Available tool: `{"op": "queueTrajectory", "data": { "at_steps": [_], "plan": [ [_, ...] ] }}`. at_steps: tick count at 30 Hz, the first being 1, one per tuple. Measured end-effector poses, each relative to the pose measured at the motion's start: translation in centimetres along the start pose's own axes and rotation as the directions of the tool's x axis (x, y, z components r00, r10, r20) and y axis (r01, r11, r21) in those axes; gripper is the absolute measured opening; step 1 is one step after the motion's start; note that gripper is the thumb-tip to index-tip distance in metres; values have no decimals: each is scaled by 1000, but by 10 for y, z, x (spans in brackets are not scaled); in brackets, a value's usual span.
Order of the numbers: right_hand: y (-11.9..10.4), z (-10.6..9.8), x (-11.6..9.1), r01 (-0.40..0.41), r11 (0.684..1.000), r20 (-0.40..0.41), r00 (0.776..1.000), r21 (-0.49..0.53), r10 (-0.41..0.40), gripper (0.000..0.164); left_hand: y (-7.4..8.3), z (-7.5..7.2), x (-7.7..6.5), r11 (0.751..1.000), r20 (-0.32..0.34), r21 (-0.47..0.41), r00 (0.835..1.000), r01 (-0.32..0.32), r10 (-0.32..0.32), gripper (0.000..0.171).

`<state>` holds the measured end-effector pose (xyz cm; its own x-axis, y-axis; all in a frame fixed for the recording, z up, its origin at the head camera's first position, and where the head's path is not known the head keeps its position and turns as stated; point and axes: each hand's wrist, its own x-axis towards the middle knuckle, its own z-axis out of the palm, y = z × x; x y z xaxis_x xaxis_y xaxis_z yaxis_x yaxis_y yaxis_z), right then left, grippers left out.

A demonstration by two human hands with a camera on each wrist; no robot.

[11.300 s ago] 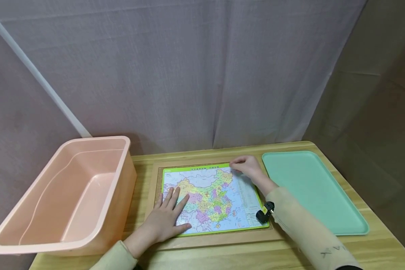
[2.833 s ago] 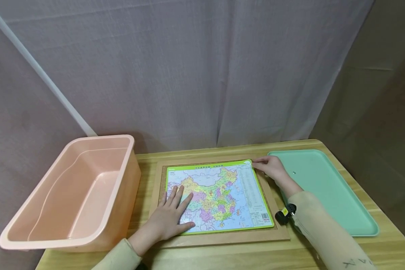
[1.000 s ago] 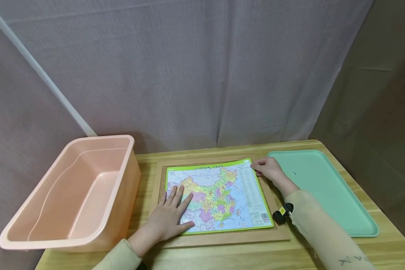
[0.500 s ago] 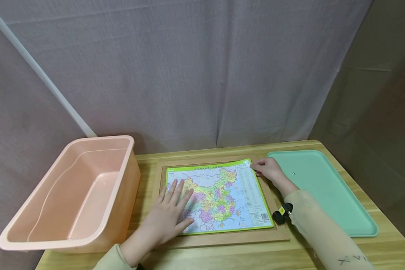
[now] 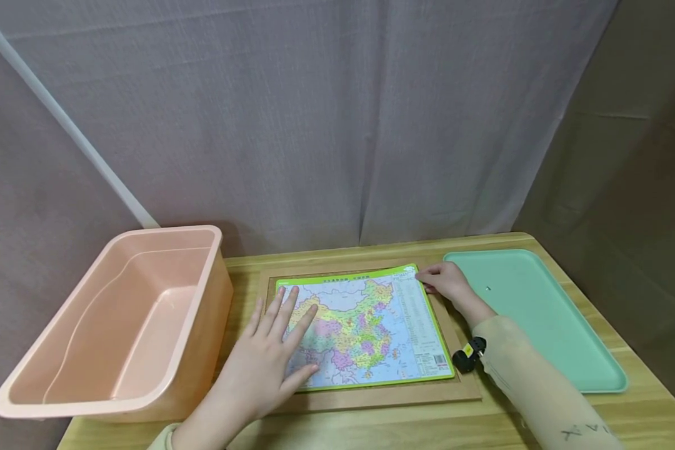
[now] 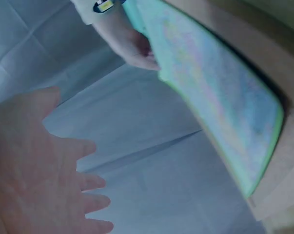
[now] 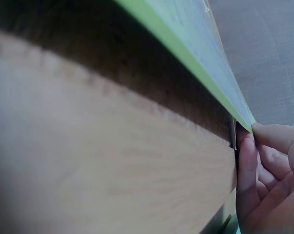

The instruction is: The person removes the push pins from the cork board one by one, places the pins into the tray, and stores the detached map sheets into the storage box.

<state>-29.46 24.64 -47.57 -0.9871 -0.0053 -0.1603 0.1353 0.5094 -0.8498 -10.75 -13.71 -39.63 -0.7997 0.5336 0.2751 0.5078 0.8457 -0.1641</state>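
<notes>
A: Where is the map?
B: Mostly over the brown frame, which lies on the wooden desk. It has a bright green border and rounded corners.

A: And the hands?
B: The right hand pinches the map's far right corner between thumb and fingers. From the right wrist, you can see that corner raised, with a dark gap between the green edge and the frame.

A: Is the left hand gripping anything?
B: No, its fingers are spread wide. From the head it overlaps the map's left part, but the left wrist view shows it apart from the surface, palm bare.

A: What stands around them?
B: A pink bin to the left and a flat green tray to the right, just beside the frame. On the tray is a speck, too small to identify. A grey curtain hangs behind.
</notes>
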Motion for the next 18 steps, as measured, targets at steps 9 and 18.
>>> {"op": "queueTrajectory", "data": {
  "at_steps": [9,18],
  "plan": [
    [0,0,-1,20,1000,3,1000,9,-20,38,-2,-24,-9,999,-74,18,997,29,-27,88],
    [0,1,-1,25,1000,-1,1000,18,-25,36,-7,-39,-20,999,-134,12,990,40,-38,82]
  ]
}}
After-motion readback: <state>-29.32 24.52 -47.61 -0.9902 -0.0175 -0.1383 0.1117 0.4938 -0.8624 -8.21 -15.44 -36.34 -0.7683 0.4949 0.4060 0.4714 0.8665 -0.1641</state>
